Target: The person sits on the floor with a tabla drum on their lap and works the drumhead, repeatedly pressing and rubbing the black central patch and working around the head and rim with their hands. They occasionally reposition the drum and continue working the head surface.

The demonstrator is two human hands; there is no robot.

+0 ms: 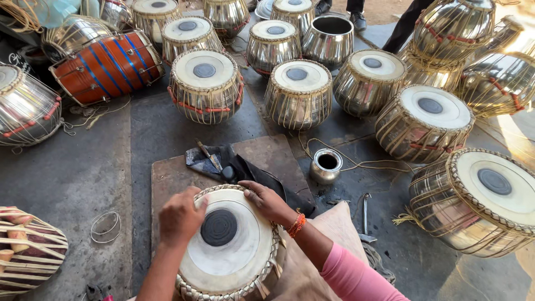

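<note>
Here, both hands rest on a drum [231, 251] that sits low in the middle of the view, just in front of the person, partly on a beige cushion [334, 223]. The drum has a pale skin with a black circle in its centre and a braided rim of straps. The left hand [179, 217] is curled over the far left edge of the rim, fingers bent down on the skin and the braid. The right hand [267, 200] lies on the far right edge, fingers spread and pressing on the rim; its wrist has an orange bangle [296, 224] and the arm a pink sleeve [356, 276]. Whether the hands really grip the rim or only press on it, I cannot tell.

Just behind the drum, a dark cloth [239, 167] lies on a brown board [173, 178], with a small hammer [214, 161] on the cloth. To the right of the board stands a small metal pot [326, 165], open at the top, and near it a metal hook tool [365, 217] lies on the floor. A wire ring [106, 226] lies at the left. Many shiny metal drums [298, 92] with laces stand around on the grey floor, and one orange drum [106, 64] with blue straps lies on its side at the upper left.
</note>
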